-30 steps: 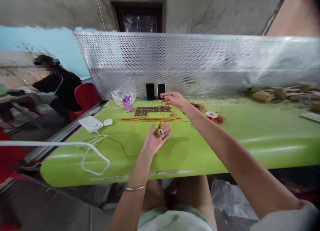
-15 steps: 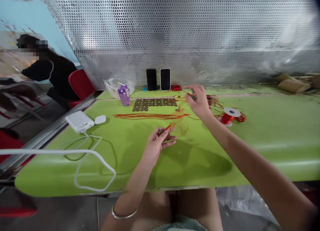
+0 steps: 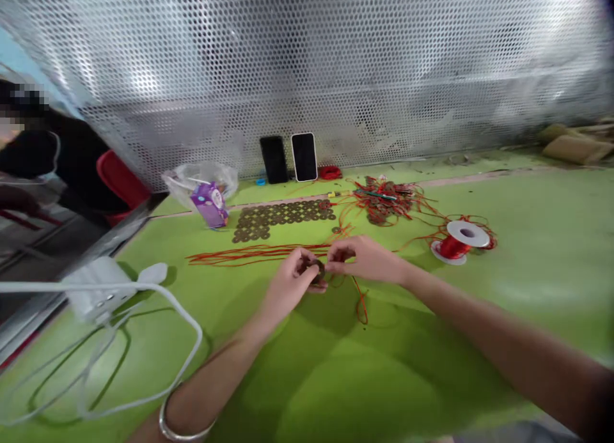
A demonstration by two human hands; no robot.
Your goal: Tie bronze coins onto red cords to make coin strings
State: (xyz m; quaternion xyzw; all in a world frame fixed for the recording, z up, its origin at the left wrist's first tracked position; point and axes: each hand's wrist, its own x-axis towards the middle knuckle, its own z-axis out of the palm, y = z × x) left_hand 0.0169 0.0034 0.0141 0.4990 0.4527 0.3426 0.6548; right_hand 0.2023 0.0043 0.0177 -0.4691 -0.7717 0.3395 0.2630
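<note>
My left hand [image 3: 295, 278] is closed around dark brown coins [image 3: 317, 273], gripped between thumb and fingers above the table. Touching their right side, my right hand [image 3: 357, 259] is pinched, seemingly on a red cord [image 3: 363, 305] whose looped tail trails below it; the fingertips partly hide the grip. Behind the hands lies a bundle of red cords [image 3: 230, 254]. Farther back, flat coins [image 3: 278, 214] are laid out in rows. To their right, a tangled pile of corded coins [image 3: 386, 203] has a green-handled tool [image 3: 378, 194] on top.
A spool of red thread [image 3: 453, 246] stands right. Two phones [image 3: 304, 156] lean against the perforated metal panel [image 3: 336, 66]. A purple packet [image 3: 210, 205], plastic bag [image 3: 177, 181], white power bank [image 3: 98, 289] and looping white cable [image 3: 192, 321] are left. Another person [image 3: 62, 146] sits far left.
My right hand has come down from the coin pile to meet my left hand at the coins. The green-handled tool now lies on the pile. The view has shifted closer to the table.
</note>
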